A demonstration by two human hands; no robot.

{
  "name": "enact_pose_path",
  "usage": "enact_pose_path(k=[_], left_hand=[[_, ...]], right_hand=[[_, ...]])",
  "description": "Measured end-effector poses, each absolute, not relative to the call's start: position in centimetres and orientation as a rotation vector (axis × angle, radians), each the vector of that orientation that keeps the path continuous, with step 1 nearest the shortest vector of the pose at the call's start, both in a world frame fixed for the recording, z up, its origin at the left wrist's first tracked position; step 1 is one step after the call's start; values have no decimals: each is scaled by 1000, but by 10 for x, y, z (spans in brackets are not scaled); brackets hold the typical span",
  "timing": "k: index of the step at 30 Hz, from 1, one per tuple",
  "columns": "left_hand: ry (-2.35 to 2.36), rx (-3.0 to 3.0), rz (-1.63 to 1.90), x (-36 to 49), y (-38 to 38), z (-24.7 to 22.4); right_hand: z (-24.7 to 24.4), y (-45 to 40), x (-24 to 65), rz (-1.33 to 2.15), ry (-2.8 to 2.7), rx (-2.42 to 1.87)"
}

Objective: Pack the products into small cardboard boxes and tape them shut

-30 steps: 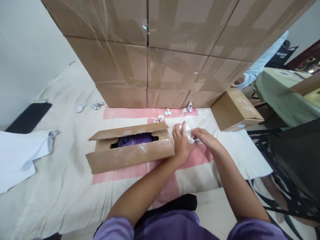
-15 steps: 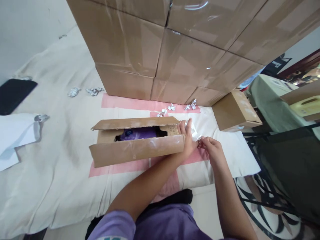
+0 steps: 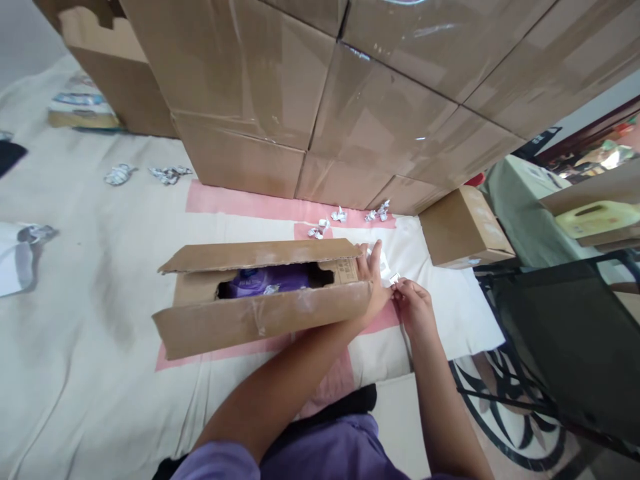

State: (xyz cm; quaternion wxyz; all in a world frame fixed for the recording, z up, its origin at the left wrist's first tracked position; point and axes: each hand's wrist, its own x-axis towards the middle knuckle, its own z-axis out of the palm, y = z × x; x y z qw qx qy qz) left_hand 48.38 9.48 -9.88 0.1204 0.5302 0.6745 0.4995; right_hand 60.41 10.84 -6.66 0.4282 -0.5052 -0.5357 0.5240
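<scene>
An opened cardboard box (image 3: 265,320) lies before me with its long flaps raised. Inside, part of a purple package (image 3: 273,277) shows. My left hand (image 3: 373,283) rests against the box's right end with its fingers stretched and spread. Just right of it, my right hand (image 3: 416,303) is closed in a pinch on the lower corner of a white label (image 3: 384,267). How much of the label sticks to the box end is hidden behind my left hand.
A tall stack of taped cartons (image 3: 380,120) stands at the back. Crumpled paper bits (image 3: 320,229) lie before it. To the right are a smaller carton (image 3: 460,227), a dark chair (image 3: 565,333) and a yellow jug (image 3: 597,219). White paper (image 3: 15,260) lies at left.
The view has shifted slightly left, bringing in an open carton and a package at the back left. Both hands keep nearly the same place at the box's right end.
</scene>
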Motion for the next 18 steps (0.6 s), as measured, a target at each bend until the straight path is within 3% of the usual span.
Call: enact_pose_path(k=[18], left_hand=[[1987, 1508, 1441, 488, 93, -98]], right_hand=[[-54, 110, 604, 1398, -1331, -1369]])
